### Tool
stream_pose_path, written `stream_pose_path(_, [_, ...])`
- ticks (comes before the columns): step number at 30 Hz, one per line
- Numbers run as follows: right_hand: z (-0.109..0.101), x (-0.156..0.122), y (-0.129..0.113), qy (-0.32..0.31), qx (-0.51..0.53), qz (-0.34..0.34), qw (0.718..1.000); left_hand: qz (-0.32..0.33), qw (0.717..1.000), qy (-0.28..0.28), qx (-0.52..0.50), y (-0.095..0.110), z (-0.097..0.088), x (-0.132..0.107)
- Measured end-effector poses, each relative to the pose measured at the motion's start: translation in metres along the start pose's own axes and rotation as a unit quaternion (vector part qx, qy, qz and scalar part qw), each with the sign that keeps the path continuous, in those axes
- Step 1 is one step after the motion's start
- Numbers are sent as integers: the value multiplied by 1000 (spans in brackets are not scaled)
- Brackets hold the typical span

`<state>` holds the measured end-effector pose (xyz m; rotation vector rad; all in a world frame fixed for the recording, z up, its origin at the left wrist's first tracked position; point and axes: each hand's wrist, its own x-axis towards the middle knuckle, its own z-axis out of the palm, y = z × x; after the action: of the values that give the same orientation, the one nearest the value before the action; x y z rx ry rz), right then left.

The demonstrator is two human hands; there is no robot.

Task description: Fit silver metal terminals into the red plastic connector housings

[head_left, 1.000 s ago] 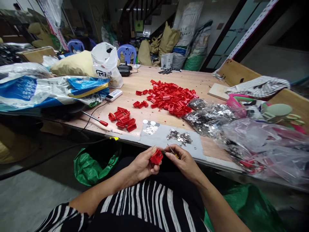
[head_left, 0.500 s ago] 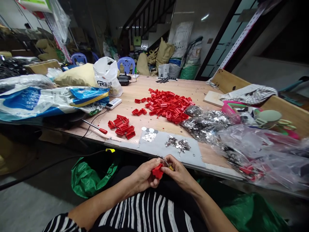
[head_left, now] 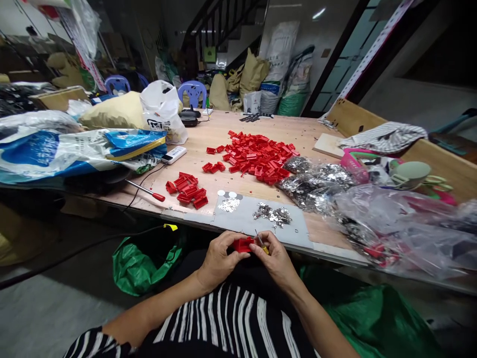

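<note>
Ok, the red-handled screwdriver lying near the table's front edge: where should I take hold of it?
Take the red grip from above: the screwdriver lies flat, that end nearest the table's front edge, while the thin steel shaft runs off left beside a black cable.

Red part (head_left: 242, 244) half-hidden between left hand (head_left: 223, 257), right hand (head_left: 271, 256)

The red part (head_left: 243, 244) has turned from standing up in the left hand (head_left: 223, 259) to lying on its side, with the fingers now curled over its top. The right hand (head_left: 275, 258) has closed in against its end, leaving no gap between the hands. The small screwdriver (head_left: 260, 242) in that hand has swung more upright.
</note>
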<state>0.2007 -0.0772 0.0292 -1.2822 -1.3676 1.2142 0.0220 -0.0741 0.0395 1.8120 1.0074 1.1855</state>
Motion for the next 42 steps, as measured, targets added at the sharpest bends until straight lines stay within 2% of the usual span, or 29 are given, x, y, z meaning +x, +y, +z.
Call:
stream_pose_path(7, [3,-6,-8,-52,89,104,989,15,1000,-8,26,-3,-1,-3])
stream_pose_path(12, [-3,-13,-7,-85,153,140,975,54,998,-32,4,-8,-1,-7])
stream_pose_path(15, [-6,-16,-5,-124,209,149,958,85,994,-46,-40,-13,-3,-7])
stream_pose_path(17, [-5,-16,-5,-142,229,149,951,81,993,-42,-74,-16,-5,-7])
stream_pose_path(19, [-3,-13,-5,-148,234,147,949,42,993,-31,-103,-20,-6,-7])
stream_pose_path(21, [2,-8,-6,-152,235,144,949,-28,989,-15,-142,-22,-6,-7])
stream_pose_path(24, [10,-1,-5,-161,219,132,953,-130,966,27,-222,-24,-4,-4])
stream_pose_path(27, [15,5,-2,-143,180,121,966,-172,948,75,-256,-28,-5,0])
stream_pose_path(31, [15,8,5,-115,133,145,974,-172,964,114,-170,-37,-16,6])
stream_pose_path(35, [14,12,8,-110,88,161,977,-135,983,123,-36,-43,-25,12])
stream_pose_path(39, [18,21,4,-117,37,139,983,-85,988,117,45,-44,-28,17])
stream_pose_path(42, [22,28,2,-129,5,107,986,-72,988,114,76,-45,-29,20])
